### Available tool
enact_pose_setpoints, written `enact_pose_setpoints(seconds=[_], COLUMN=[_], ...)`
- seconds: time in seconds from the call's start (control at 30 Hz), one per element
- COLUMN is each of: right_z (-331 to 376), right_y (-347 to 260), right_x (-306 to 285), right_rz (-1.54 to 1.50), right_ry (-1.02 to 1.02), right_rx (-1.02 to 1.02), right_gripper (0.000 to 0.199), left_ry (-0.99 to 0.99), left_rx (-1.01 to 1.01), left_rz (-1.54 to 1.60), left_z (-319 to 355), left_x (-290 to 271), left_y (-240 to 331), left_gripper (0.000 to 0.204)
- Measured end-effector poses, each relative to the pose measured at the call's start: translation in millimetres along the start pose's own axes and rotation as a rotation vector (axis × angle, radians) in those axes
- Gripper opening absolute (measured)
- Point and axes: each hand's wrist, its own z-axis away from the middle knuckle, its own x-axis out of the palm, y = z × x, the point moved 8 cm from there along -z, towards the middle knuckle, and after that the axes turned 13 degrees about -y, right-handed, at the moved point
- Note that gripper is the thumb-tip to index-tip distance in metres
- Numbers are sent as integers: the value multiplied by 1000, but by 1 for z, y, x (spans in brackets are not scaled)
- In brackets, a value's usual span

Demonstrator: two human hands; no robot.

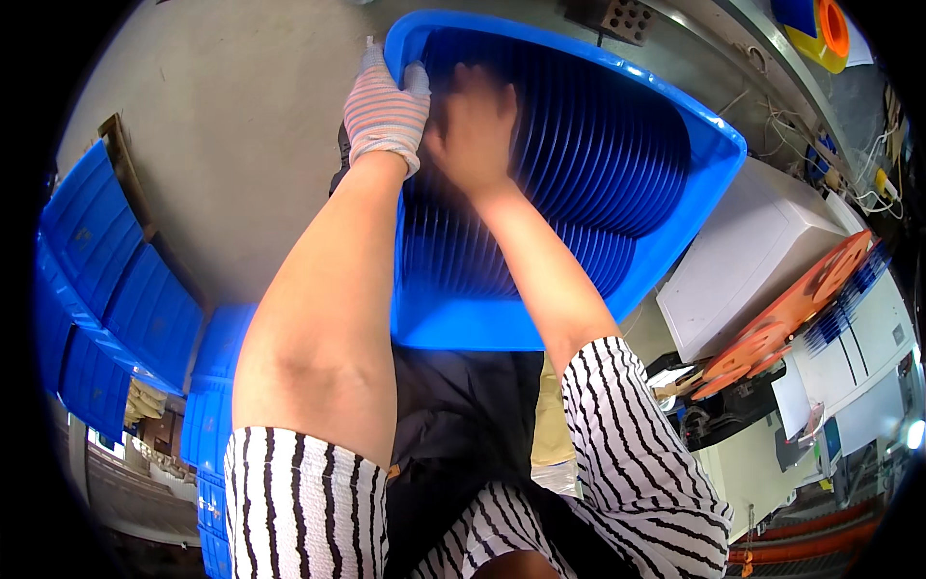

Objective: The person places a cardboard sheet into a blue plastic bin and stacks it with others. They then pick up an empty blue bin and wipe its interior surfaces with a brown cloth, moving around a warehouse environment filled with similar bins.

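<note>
A deep blue plastic bin (463,328) is in front of me. Inside it, many thin dark blue round-edged discs (598,145) stand on edge, packed close in two rows. My left hand (386,114), in a pale striped knit glove, grips the bin's left rim, with its thumb over the edge. My right hand (475,130) is bare and reaches into the bin at the left end of the discs. Motion blurs its fingers, so I cannot tell whether they hold a disc.
Stacked blue crates (121,270) stand at the left. On the right are a white box-shaped appliance (752,256), an orange panel with round cut-outs (791,318) and loose cables (873,183). A metal edge (762,58) runs along the upper right, near a yellow and orange object (828,34).
</note>
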Motion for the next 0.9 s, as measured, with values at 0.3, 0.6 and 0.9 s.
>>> enact_pose_setpoints(seconds=[0.3, 0.6, 0.9], right_z=[-2, 2, -115], right_y=[-11, 25, 63], right_x=[5, -82, -257], right_rz=[40, -289, -551], right_ry=[-166, 19, 673], right_rx=[-54, -31, 428], right_gripper=[41, 31, 40], left_ry=[28, -3, -243], left_rx=[10, 8, 85], left_rz=[32, 109, 158], left_z=[-4, 1, -5], left_x=[-2, 3, -4], left_y=[3, 5, -4], left_gripper=[53, 44, 48])
